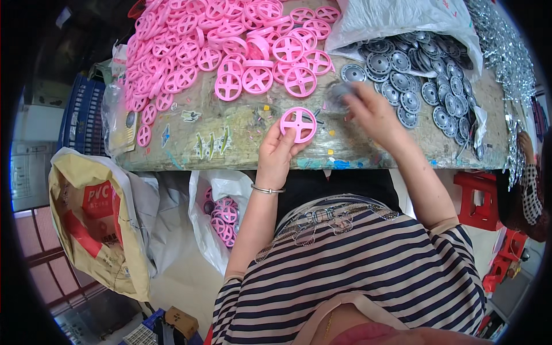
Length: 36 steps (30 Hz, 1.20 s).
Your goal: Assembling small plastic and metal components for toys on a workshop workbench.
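My left hand (277, 150) grips a pink plastic wheel ring (315, 126) with crossed spokes, thumb on its face, just above the table's near edge. To its right, my right hand (368, 112) is smeared by motion. Its fingers are closed on a grey disc (339, 91), also blurred, in front of the grey pile. Many more pink wheel rings (241, 80) lie heaped at the far left and middle of the table. Round grey discs (391, 92) with raised centres spill out at the far right.
The discs come from a white plastic bag (402, 20). Silver tinsel (506, 63) hangs at the right edge of the worn table (230, 158). Below stand a tan sack (95, 230) and a white bag (201, 230) with pink-and-grey wheels. A red stool (477, 198) and another person's arm (530, 184) are at right.
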Motion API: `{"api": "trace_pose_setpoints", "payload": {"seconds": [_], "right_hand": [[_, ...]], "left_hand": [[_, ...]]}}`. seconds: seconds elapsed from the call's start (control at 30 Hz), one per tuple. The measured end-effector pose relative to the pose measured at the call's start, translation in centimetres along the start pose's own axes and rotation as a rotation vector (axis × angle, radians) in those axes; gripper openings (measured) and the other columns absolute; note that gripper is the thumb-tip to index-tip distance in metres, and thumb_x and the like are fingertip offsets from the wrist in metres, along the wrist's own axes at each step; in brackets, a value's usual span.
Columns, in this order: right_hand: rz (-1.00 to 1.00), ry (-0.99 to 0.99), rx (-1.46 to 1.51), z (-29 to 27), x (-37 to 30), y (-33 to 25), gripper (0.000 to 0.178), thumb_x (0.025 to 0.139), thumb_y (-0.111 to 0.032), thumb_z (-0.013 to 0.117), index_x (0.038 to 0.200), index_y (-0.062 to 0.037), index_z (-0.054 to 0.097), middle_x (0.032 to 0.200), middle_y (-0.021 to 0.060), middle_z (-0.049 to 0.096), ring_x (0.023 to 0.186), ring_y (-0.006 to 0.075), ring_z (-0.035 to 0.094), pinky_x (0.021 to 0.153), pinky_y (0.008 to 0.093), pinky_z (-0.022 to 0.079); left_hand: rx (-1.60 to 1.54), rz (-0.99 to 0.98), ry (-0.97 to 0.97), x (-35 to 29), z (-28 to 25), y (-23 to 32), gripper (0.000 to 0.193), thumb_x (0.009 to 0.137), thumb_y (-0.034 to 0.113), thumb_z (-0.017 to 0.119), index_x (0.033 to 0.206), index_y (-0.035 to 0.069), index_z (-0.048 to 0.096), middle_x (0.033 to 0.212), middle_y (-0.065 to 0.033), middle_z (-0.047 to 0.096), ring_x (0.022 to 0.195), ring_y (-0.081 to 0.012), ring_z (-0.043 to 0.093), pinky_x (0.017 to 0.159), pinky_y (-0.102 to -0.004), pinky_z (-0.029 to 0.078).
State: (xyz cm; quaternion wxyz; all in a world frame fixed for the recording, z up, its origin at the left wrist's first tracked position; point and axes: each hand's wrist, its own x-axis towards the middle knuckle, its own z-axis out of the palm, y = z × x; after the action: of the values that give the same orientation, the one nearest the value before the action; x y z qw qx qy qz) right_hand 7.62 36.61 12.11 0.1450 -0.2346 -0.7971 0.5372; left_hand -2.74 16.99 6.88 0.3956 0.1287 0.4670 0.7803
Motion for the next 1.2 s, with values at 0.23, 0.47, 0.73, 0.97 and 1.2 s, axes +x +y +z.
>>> {"api": "trace_pose_setpoints", "payload": {"seconds": [0.23, 0.47, 0.73, 0.97, 1.2], "right_hand": [[-0.479, 0.015, -0.249, 5.2, -0.7, 0.3, 0.039, 0.084, -0.009, 0.065, 0.122, -0.0052, 0.058, 0.085, 0.0067, 0.057, 0.079, 0.013, 0.055, 0.067, 0.0296, 0.046], [0.004, -0.296, 0.123, 5.1, 0.1, 0.0, 0.032, 0.083, -0.009, 0.066, 0.114, -0.0015, 0.061, 0.088, 0.006, 0.061, 0.078, 0.0123, 0.056, 0.071, 0.0281, 0.047], [-0.04, -0.21, 0.251, 6.4, -1.0, 0.8, 0.027, 0.087, -0.011, 0.063, 0.112, 0.0006, 0.059, 0.095, 0.0048, 0.063, 0.084, 0.0097, 0.056, 0.076, 0.0274, 0.048], [-0.012, -0.233, 0.221, 6.4, -1.4, -0.9, 0.029, 0.094, -0.02, 0.056, 0.114, 0.0008, 0.057, 0.098, 0.0074, 0.062, 0.091, 0.0125, 0.057, 0.082, 0.0278, 0.046], [-0.066, -0.212, 0.153, 5.1, -1.1, -2.8, 0.027, 0.095, -0.022, 0.053, 0.113, -0.0015, 0.058, 0.097, 0.0078, 0.061, 0.09, 0.0127, 0.057, 0.081, 0.0275, 0.046]], "left_hand": [[0.009, 0.01, -0.072, -0.1, 0.4, 0.0, 0.041, 0.094, -0.001, 0.047, 0.135, 0.0, 0.041, 0.123, -0.01, 0.054, 0.11, -0.0191, 0.056, 0.092, -0.0366, 0.053], [-0.007, 0.011, -0.11, -0.1, -0.5, -0.1, 0.038, 0.094, -0.001, 0.047, 0.133, 0.0, 0.043, 0.123, -0.0105, 0.054, 0.108, -0.0192, 0.057, 0.09, -0.0366, 0.054], [0.042, 0.089, -0.063, -0.4, -0.1, -0.4, 0.034, 0.098, 0.008, 0.043, 0.132, -0.001, 0.042, 0.122, -0.0115, 0.054, 0.108, -0.0203, 0.058, 0.089, -0.0372, 0.054], [-0.142, 0.023, -0.09, -0.4, 0.0, -0.2, 0.036, 0.1, 0.013, 0.039, 0.134, 0.001, 0.037, 0.128, -0.0129, 0.049, 0.114, -0.0247, 0.054, 0.097, -0.042, 0.048], [0.042, 0.312, -0.08, -0.3, -0.1, -0.7, 0.069, 0.088, 0.017, 0.065, 0.143, 0.002, 0.026, 0.133, -0.0141, 0.046, 0.123, -0.0223, 0.046, 0.104, -0.0351, 0.038]]}}
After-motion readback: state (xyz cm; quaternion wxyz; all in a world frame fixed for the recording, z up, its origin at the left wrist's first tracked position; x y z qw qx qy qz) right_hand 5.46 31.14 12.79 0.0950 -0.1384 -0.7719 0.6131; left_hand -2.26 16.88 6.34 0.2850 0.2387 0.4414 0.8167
